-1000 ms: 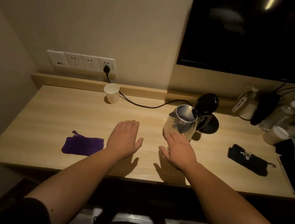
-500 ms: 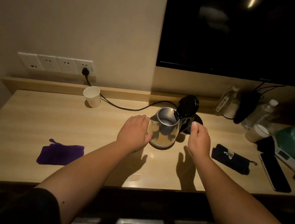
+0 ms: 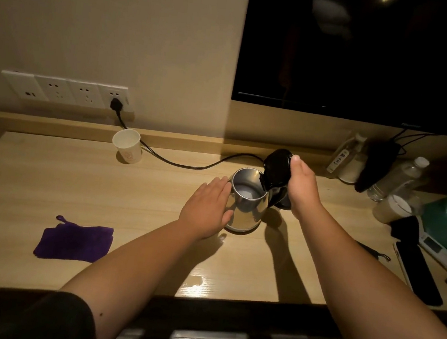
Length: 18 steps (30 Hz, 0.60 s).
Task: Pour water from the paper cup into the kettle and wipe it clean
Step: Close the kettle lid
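The steel kettle [image 3: 246, 203] stands upright near the middle of the wooden desk [image 3: 47, 176], between the two hands. The left hand [image 3: 207, 208] lies flat against the kettle's left wall, fingers stretched out and together, palm pressed to the metal rather than wrapped around it. The right hand [image 3: 300, 187] is raised on the kettle's far right side, gripping the black hinged lid [image 3: 277, 167], which stands tipped up and open; the thumb shows at the lid's upper edge, and the fingers are hidden behind it. The kettle's mouth is uncovered and a pale patch shows at the bottom inside, though whether that is water or a reflection cannot be told. The black base [image 3: 283, 203] sits just behind the kettle to the right, mostly hidden by the right wrist. The white paper cup [image 3: 127, 146] stands upright at the back left of the desk, well apart from both hands, touching or just beside the black power cord [image 3: 183, 163] that runs from the wall socket [image 3: 117, 98] toward the kettle; the cup's contents are not visible from this angle. A purple cloth [image 3: 74, 241] lies flat near the front left edge of the desk, well left of the left forearm. A small wet sheen [image 3: 194, 280] marks the desk near its front edge. Bottles [image 3: 397, 179] and a lidded cup [image 3: 390, 208] crowd the far right under the dark screen [image 3: 371, 55].
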Motion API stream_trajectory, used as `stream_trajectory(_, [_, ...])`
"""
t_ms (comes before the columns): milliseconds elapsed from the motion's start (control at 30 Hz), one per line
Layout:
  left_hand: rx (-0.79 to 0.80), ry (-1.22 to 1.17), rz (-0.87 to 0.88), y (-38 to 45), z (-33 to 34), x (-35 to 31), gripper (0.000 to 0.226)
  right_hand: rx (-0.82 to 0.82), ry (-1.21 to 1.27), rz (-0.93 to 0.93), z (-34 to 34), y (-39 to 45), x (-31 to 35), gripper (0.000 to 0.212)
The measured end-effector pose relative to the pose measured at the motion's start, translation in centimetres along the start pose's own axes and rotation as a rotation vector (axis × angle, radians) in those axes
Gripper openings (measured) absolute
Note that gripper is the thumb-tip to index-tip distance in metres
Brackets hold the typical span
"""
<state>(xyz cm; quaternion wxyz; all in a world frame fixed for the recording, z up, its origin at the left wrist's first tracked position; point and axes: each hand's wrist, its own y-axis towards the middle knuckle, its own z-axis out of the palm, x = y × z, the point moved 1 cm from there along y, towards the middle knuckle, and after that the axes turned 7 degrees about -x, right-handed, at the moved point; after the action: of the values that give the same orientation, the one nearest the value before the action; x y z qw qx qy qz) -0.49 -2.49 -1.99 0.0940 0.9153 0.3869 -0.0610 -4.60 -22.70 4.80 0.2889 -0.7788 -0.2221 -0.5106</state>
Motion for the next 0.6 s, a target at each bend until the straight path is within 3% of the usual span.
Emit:
stream_trajectory(133, [-0.005, 0.004, -0.008, -0.4, 0.4, 0.2, 0.068, 0.124, -0.180, -0.273, 0.8, -1.1, -0.3, 0.047])
stream_trajectory(400, [0.015, 0.015, -0.019, -0.3, 0.5, 0.4, 0.069, 0.220, -0.853, -0.761, 2.7, -1.8, -3.0, 0.046])
stream_trajectory(500, [0.018, 0.027, -0.017, -0.4, 0.5, 0.4, 0.069, 0.203, -0.954, -0.899, 2.7, -1.8, -3.9, 0.040])
stream_trajectory(600, [0.018, 0.028, -0.019, -0.4, 0.5, 0.4, 0.069, 0.196, -0.963, -0.920, 2.7, -1.6, -4.0, 0.038])
